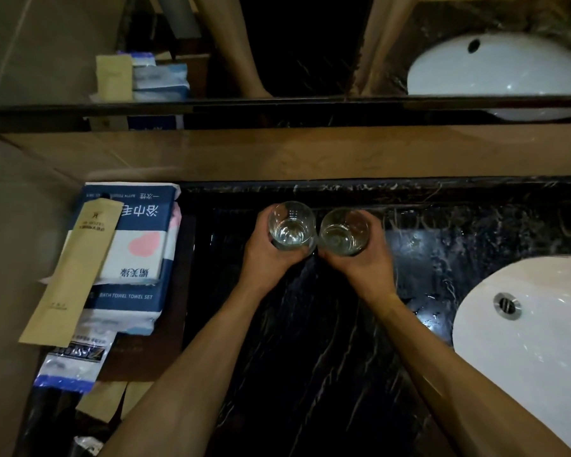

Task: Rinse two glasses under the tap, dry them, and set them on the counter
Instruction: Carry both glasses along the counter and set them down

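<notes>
At frame centre, above the dark counter, two thin, breakable, likely slippery glasses were gripped around their walls, the left glass by the left hand, the right glass by the right hand.

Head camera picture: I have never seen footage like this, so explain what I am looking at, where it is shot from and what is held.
There is no machine here. The one picture comes from a camera worn on a person's head, looking forward and down at their two bare arms. The left hand has its grip around one clear glass; the right hand holds a second glass. Both are upright, side by side, over a dark marble counter. A white sink is set into the counter on the right. On the left lie towel packets and a tan paper sleeve. Along the top, a mirror reflects the scene.
</notes>
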Demonstrator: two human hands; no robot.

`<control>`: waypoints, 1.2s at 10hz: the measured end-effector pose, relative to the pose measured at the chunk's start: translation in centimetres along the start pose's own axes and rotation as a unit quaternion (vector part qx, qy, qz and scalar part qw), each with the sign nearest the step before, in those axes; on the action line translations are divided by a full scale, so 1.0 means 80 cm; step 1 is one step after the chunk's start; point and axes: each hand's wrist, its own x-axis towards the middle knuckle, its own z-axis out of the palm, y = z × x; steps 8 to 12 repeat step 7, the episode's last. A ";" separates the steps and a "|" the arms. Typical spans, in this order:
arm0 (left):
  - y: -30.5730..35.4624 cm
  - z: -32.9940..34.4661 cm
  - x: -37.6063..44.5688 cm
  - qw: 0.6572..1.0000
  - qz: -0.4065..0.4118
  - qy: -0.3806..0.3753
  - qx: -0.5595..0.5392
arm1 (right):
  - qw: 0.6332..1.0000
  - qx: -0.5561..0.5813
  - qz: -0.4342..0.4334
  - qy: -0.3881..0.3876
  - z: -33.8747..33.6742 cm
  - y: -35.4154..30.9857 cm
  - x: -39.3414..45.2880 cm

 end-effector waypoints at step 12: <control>0.005 -0.012 -0.025 0.997 -0.015 0.027 0.071 | 0.999 -0.002 0.033 -0.016 -0.020 -0.015 -0.026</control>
